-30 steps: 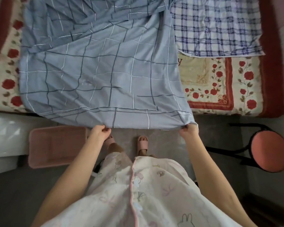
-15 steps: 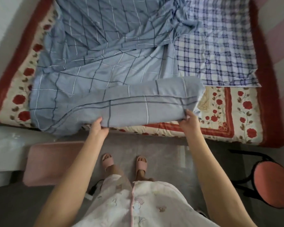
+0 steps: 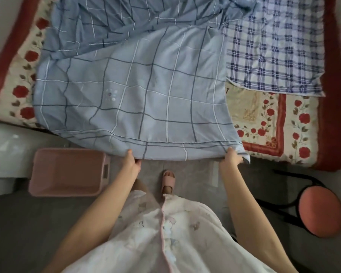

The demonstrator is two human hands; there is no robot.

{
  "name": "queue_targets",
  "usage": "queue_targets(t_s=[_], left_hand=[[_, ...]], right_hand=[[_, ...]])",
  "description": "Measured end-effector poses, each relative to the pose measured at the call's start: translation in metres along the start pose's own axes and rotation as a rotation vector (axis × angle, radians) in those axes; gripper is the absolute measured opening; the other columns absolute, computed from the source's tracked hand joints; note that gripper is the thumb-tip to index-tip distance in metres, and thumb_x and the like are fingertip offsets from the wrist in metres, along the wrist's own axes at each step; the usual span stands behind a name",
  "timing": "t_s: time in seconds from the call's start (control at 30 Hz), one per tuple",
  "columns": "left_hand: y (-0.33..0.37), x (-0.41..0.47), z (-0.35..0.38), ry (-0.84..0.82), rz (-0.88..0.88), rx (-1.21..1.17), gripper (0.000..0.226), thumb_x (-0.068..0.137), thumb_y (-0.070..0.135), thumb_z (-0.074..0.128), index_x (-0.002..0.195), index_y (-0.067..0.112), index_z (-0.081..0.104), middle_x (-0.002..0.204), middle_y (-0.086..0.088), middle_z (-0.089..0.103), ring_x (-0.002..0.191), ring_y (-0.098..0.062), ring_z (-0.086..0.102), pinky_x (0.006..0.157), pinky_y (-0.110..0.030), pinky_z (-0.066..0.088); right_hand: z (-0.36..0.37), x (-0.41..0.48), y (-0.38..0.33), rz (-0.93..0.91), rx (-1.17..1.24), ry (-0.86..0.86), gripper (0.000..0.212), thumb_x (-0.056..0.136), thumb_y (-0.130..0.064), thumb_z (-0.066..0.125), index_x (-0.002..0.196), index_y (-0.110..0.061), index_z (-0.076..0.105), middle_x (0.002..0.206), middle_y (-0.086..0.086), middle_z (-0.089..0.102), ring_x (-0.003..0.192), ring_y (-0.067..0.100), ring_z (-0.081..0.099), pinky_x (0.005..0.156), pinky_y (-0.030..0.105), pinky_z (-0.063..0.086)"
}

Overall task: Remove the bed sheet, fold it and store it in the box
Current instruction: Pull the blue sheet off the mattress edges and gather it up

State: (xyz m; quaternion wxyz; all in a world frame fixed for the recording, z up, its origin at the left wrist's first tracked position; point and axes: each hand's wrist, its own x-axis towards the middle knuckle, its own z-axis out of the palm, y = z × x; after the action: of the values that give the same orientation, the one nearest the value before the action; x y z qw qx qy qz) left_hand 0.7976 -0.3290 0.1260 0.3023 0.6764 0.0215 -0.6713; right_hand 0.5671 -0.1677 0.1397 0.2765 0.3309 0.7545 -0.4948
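Observation:
A light blue bed sheet (image 3: 146, 91) with a grid of dark and white lines lies spread over the bed, rumpled at the far end. Its near edge hangs past the bed's front edge. My left hand (image 3: 131, 161) pinches that near edge at its left part. The sheet's near right corner is gripped by my right hand (image 3: 231, 157). An empty pink box (image 3: 67, 172) stands on the floor to the left of my feet, just below the sheet's edge.
A blue-and-white checked cloth (image 3: 274, 56) lies on the bed's right side, over a rose-patterned blanket (image 3: 274, 123) with a red border. A round red stool (image 3: 321, 210) with black legs stands on the floor at right. Something white (image 3: 6, 150) sits left of the box.
Half a second ago my hands held the near edge folded up over the bed. Both have since pulled it back towards me, and the sheet now lies flat again.

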Motion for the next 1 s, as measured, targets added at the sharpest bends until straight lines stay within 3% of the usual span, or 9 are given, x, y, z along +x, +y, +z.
queue_targets(t_s=[0.13,0.23,0.33,0.47,0.57,0.67,0.77,0.9,1.0], left_hand=[[-0.006,0.015,-0.005,0.028,-0.043,-0.078,0.022,0.095,0.008,0.044,0.074,0.015,0.046,0.065,0.001,0.053,0.061,-0.007,0.046,0.039,-0.012,0.042],[-0.008,0.024,-0.006,0.017,-0.079,-0.100,0.021,0.092,0.004,0.050,0.073,0.012,0.045,0.069,-0.001,0.044,0.057,-0.007,0.043,0.035,-0.011,0.040],[-0.008,0.024,0.000,-0.048,-0.069,-0.063,0.022,0.090,0.001,0.055,0.072,0.010,0.046,0.067,-0.003,0.045,0.047,-0.008,0.049,0.036,-0.012,0.042],[-0.007,0.021,0.013,-0.093,-0.083,-0.007,0.018,0.089,0.001,0.057,0.074,0.008,0.049,0.069,-0.005,0.048,0.048,-0.010,0.051,0.035,-0.013,0.042],[-0.008,0.018,0.022,-0.116,-0.117,0.023,0.013,0.090,0.001,0.057,0.078,0.005,0.051,0.073,-0.007,0.050,0.055,-0.011,0.050,0.035,-0.014,0.043],[-0.006,0.016,0.026,-0.120,-0.146,0.076,0.015,0.090,0.002,0.056,0.076,0.005,0.050,0.071,-0.008,0.051,0.052,-0.013,0.052,0.035,-0.014,0.044],[0.007,0.018,0.027,-0.138,-0.161,0.083,0.017,0.091,0.002,0.054,0.075,0.007,0.051,0.054,-0.006,0.059,0.046,-0.014,0.057,0.039,-0.016,0.048],[0.042,0.028,0.029,-0.173,-0.162,-0.115,0.011,0.094,0.001,0.048,0.084,0.003,0.053,0.072,-0.012,0.062,0.075,-0.022,0.057,0.095,-0.028,0.047],[0.067,0.039,0.028,-0.145,-0.091,-0.205,0.025,0.095,0.004,0.047,0.120,0.001,0.052,0.106,-0.013,0.061,0.089,-0.025,0.060,0.086,-0.032,0.048]], right_hand=[[0.009,-0.031,0.004,-0.431,-0.248,-0.034,0.100,0.083,-0.018,0.070,0.151,-0.014,-0.004,0.155,0.015,0.010,0.140,0.030,0.026,0.110,0.035,0.028],[0.025,-0.060,0.019,-0.854,-0.749,-0.172,0.110,0.071,-0.037,0.079,0.150,-0.031,0.002,0.140,0.016,0.025,0.125,0.032,0.035,0.106,0.044,0.034],[0.049,-0.078,0.044,-1.144,-1.336,-0.351,0.098,0.068,-0.062,0.070,0.146,-0.042,0.015,0.146,0.012,0.014,0.133,0.027,0.020,0.110,0.044,0.021],[0.082,-0.086,0.079,-1.357,-1.767,-0.462,0.093,0.067,-0.069,0.065,0.145,-0.034,0.027,0.154,0.012,0.009,0.135,0.032,0.023,0.108,0.042,0.021],[0.101,-0.095,0.092,-1.472,-1.695,-0.356,0.056,0.072,-0.056,0.064,0.119,-0.026,0.059,0.137,0.013,0.043,0.109,0.032,0.050,0.088,0.038,0.033],[0.115,-0.103,0.090,-1.513,-1.628,-0.380,0.023,0.078,-0.032,0.049,0.079,-0.020,0.069,0.111,0.009,0.056,0.081,0.028,0.051,0.070,0.036,0.028],[0.117,-0.105,0.080,-1.576,-1.549,-0.289,0.018,0.075,-0.024,0.052,0.075,-0.019,0.069,0.100,0.007,0.058,0.077,0.028,0.052,0.069,0.036,0.038],[0.117,-0.113,0.054,-1.638,-1.398,-0.302,0.016,0.074,-0.016,0.052,0.080,-0.017,0.067,0.099,0.008,0.058,0.077,0.030,0.053,0.069,0.035,0.044],[0.116,-0.120,0.036,-1.630,-1.365,-0.273,0.015,0.073,-0.009,0.064,0.085,-0.017,0.067,0.104,0.008,0.057,0.084,0.031,0.051,0.075,0.038,0.040]])
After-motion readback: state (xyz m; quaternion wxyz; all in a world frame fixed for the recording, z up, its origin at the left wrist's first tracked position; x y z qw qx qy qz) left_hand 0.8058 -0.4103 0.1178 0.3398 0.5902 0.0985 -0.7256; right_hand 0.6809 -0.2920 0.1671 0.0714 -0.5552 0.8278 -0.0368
